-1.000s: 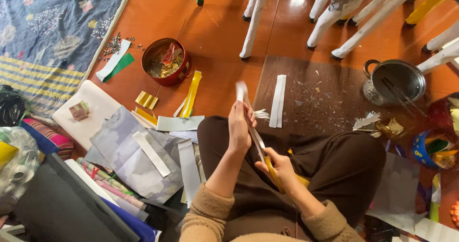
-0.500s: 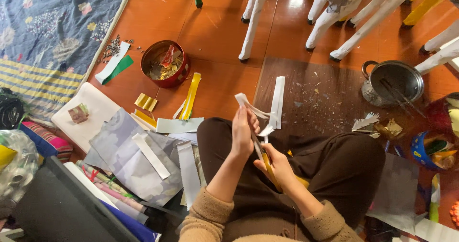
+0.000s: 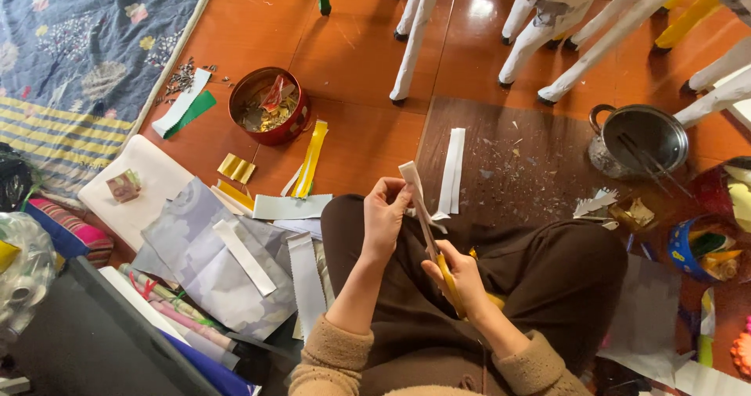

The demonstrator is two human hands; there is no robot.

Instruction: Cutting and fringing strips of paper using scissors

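left hand: your left hand [image 3: 385, 212] pinches the white paper strip [image 3: 415, 189], held up over your lap
right hand: your right hand [image 3: 461, 280] is clenched round the yellow scissors [image 3: 446, 275]
relation: strip runs lengthwise away from you, blades just below the left fingers, pointing along it

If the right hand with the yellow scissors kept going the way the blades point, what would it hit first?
The right hand aims its scissors up along the white paper strip held by the left hand, so probably that strip first.
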